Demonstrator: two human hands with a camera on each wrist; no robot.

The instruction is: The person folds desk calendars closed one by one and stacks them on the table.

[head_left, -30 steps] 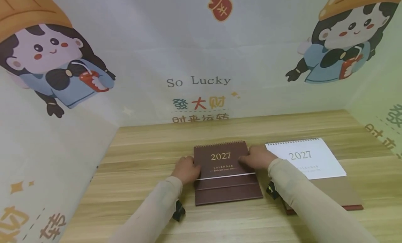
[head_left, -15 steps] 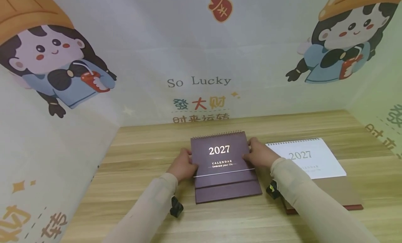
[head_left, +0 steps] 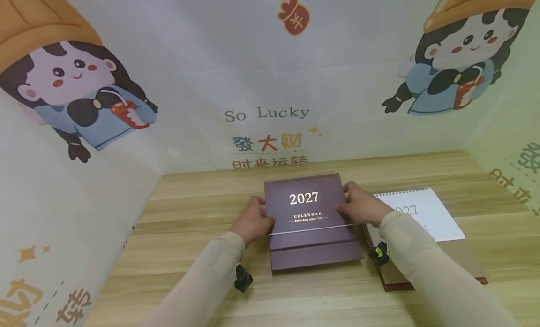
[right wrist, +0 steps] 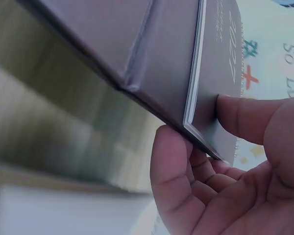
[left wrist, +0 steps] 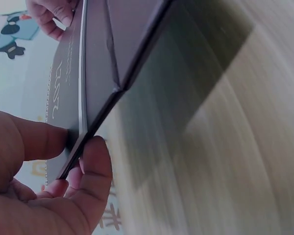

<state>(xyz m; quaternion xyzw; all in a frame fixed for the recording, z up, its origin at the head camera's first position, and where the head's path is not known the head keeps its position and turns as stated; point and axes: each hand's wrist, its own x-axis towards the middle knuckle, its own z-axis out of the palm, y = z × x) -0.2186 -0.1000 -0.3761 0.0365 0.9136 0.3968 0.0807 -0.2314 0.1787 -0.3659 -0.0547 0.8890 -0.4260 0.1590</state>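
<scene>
A dark maroon desk calendar [head_left: 312,209] with gold "2027" lettering and a spiral binding along its top edge is raised off the tabletop, its top end tilted up. My left hand [head_left: 253,219] pinches its left edge, the thumb [left wrist: 44,139] on the cover and the fingers underneath. On the opposite edge my right hand [head_left: 363,205] grips it the same way, as the right wrist view shows. A second calendar [head_left: 449,226], with a white cover on a brown stand, lies to the right, partly hidden by my right hand and sleeve.
The wood-grain table [head_left: 190,270] is bounded at the back and sides by pale printed cloth walls [head_left: 190,83]. Black wrist cameras [head_left: 243,277] hang below both wrists.
The maroon calendar has risen from the table and tilted up at its top, then shifted right with both hands. My right hand now overlaps more of the white calendar, which has stayed put.
</scene>
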